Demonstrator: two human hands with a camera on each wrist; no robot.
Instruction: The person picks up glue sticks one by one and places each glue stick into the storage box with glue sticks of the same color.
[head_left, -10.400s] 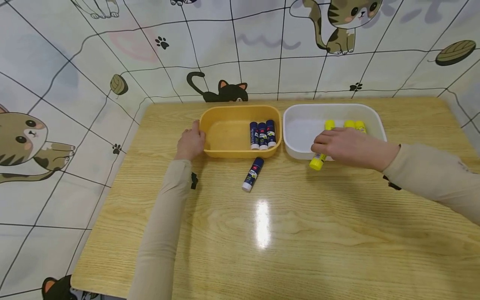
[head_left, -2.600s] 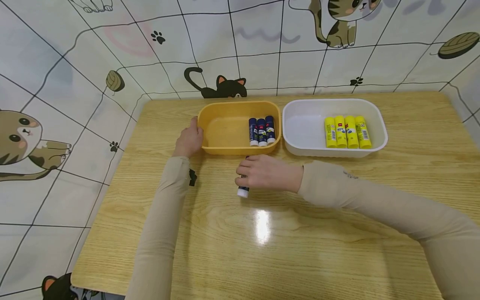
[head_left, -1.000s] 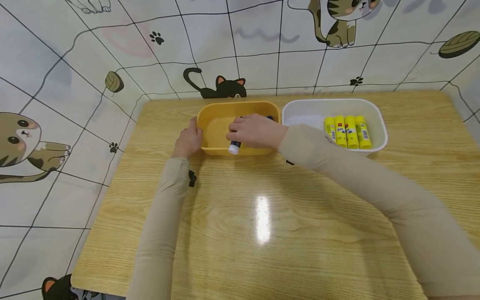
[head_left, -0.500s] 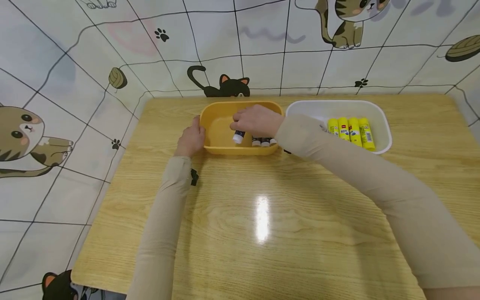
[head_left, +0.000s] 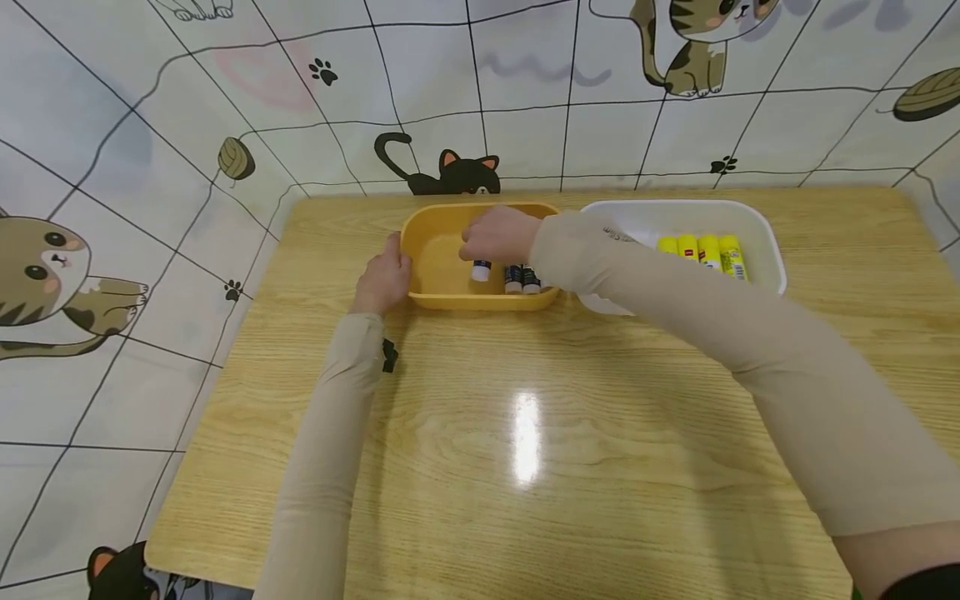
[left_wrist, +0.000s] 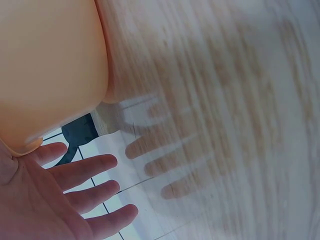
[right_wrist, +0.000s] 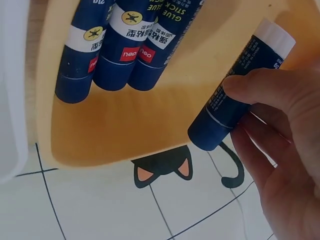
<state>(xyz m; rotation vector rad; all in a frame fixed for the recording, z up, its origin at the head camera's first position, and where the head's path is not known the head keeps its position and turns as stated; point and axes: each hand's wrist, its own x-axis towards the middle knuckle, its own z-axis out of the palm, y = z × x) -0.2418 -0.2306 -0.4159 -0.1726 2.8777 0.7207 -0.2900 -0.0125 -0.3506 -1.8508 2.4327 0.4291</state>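
My right hand [head_left: 498, 235] is over the yellow bin [head_left: 442, 302]. It pinches a dark blue glue stick [right_wrist: 237, 87] between thumb and fingers; the white end [head_left: 482, 272] points toward the near side. Inside the bin, the right wrist view has three more blue glue sticks [right_wrist: 122, 47] side by side, apart from the held one. In the head view the right hand and sleeve partly cover them. My left hand [head_left: 381, 279] rests at the bin's left side; in the left wrist view its fingers [left_wrist: 85, 170] are straight and spread, with the thumb side at the rim.
A white bin [head_left: 772, 250] stands to the right of the yellow one, with several yellow glue sticks [head_left: 708, 250] in a row, partly behind the right sleeve. Both bins are near the back of the wooden table [head_left: 465, 433], before a wall [head_left: 517, 142] printed with cats.
The right hand laid a yellow glue stick in the white bin, then picked the blue one off the table and carried it into the yellow bin. The left hand has stayed at that bin.
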